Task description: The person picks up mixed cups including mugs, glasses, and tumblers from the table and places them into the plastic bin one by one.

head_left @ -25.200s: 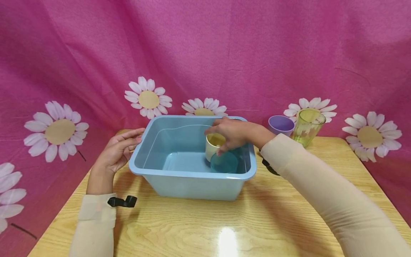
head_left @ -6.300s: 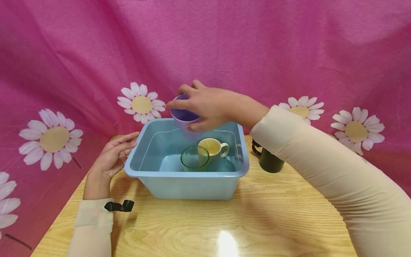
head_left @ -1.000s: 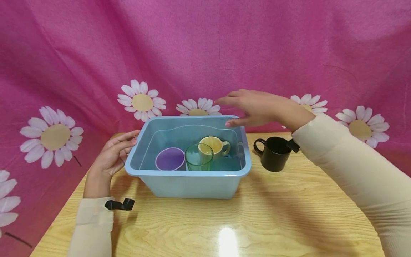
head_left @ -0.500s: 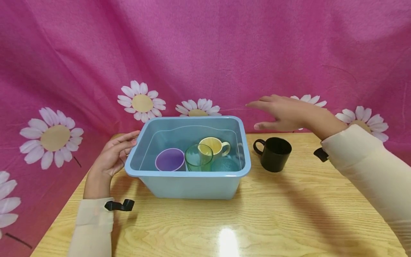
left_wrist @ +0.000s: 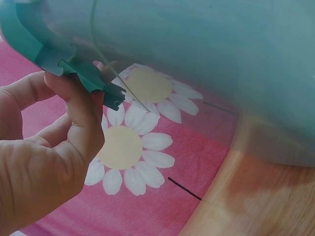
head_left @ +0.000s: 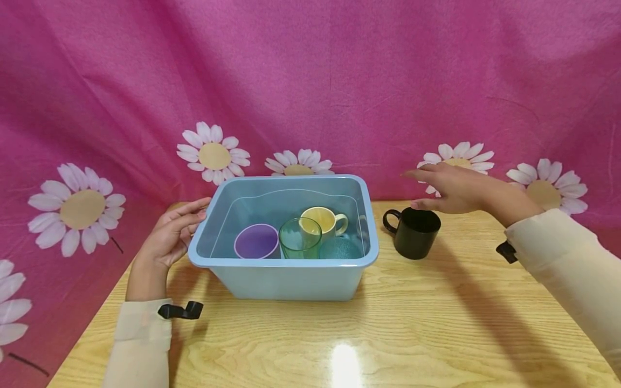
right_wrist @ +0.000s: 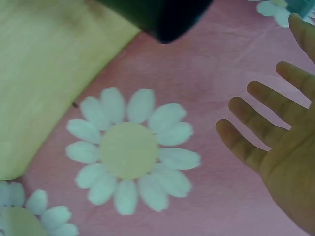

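Observation:
A light blue plastic tub [head_left: 291, 283] stands mid-table. Inside it are a purple cup [head_left: 257, 241], a green clear glass [head_left: 301, 242], a yellow mug [head_left: 322, 218] and a blue-green clear piece [head_left: 342, 249], partly hidden. At the tub's left rim my left hand [head_left: 170, 234] touches the outside with relaxed fingertips; the left wrist view shows that hand [left_wrist: 54, 132] under the rim. My right hand [head_left: 453, 188] hovers above and behind the black mug [head_left: 415, 237], holding nothing. Its spread fingers [right_wrist: 246, 142] show in the right wrist view, apart from the mug [right_wrist: 162, 17].
The wooden table [head_left: 271, 345] carries the tub and, to its right, the black mug, whose handle points left towards the tub. Right behind the table hangs a pink cloth [head_left: 310, 81] printed with white daisies.
Over the past second my right hand has moved right from above the tub to the black mug. Earlier it carried the purple cup, which now sits inside the tub. My left hand stays at the rim.

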{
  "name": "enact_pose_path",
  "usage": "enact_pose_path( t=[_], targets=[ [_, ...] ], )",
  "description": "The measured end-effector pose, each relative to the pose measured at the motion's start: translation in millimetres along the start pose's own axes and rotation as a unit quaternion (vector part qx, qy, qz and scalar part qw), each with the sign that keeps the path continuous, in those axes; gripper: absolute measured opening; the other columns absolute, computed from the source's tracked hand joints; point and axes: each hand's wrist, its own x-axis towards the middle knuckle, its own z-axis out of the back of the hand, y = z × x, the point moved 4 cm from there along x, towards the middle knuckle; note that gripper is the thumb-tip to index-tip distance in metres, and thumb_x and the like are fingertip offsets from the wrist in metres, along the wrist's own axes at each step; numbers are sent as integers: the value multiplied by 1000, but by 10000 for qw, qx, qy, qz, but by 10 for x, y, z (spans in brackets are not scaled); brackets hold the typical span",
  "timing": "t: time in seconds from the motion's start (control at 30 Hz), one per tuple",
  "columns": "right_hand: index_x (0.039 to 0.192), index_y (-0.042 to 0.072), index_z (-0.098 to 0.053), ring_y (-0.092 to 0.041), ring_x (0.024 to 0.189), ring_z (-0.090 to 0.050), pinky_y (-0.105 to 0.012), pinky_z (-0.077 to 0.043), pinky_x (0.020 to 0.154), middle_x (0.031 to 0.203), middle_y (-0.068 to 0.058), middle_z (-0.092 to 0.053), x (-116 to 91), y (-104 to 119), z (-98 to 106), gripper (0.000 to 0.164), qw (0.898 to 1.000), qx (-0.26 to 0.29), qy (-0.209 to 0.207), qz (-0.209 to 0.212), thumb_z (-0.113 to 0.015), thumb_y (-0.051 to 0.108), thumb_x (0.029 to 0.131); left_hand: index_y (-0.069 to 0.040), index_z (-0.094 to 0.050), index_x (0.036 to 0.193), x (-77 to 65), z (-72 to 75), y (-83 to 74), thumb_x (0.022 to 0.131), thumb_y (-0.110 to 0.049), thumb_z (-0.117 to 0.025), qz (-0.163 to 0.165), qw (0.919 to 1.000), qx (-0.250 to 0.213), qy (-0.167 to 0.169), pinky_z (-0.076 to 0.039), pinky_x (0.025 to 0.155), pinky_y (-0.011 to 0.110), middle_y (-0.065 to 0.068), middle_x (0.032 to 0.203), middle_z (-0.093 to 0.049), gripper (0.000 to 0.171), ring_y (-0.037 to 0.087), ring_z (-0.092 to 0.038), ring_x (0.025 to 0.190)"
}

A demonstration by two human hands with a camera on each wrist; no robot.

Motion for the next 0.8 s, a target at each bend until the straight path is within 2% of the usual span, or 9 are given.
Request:
enact_pose_path(
  t=[0.3,0.43,0.63,0.8],
  targets=[
    [145,3,-54,-46,133,-50,-64,-40,109,145,-24,-53,-100,-139,-314,64,9995,311,40,-78,-70,42,97,-3,-70,127,-3,-2,7,104,11,-43,-106,9998,-98,139,-63,77,31,9,109,-75,39,18,-76,89],
    [148,7,-52,-46,140,-43,-64,-38,112,150,-22,-50,-132,-155,-454,69,9990,402,149,-139,-68,50,96,-3,-70,128,-7,-5,10,104,11,-43,-102,9997,-154,171,-63,77,31,10,109,-75,39,19,-76,90],
    [153,8,-45,-42,131,-50,-63,-43,106,146,-19,-51,-144,-131,-647,83,9988,466,151,22,-72,56,91,-3,-69,129,-5,-2,6,104,10,-43,-100,9997,-142,196,-63,77,32,10,110,-75,38,19,-76,91],
    [153,11,-45,-37,124,-52,-59,-48,101,141,-17,-52,-129,-123,-815,84,9991,393,9,142,-73,58,89,-4,-70,128,6,0,7,104,10,-43,-93,9996,-164,232,-63,77,33,10,111,-75,39,20,-76,91]
  ],
)
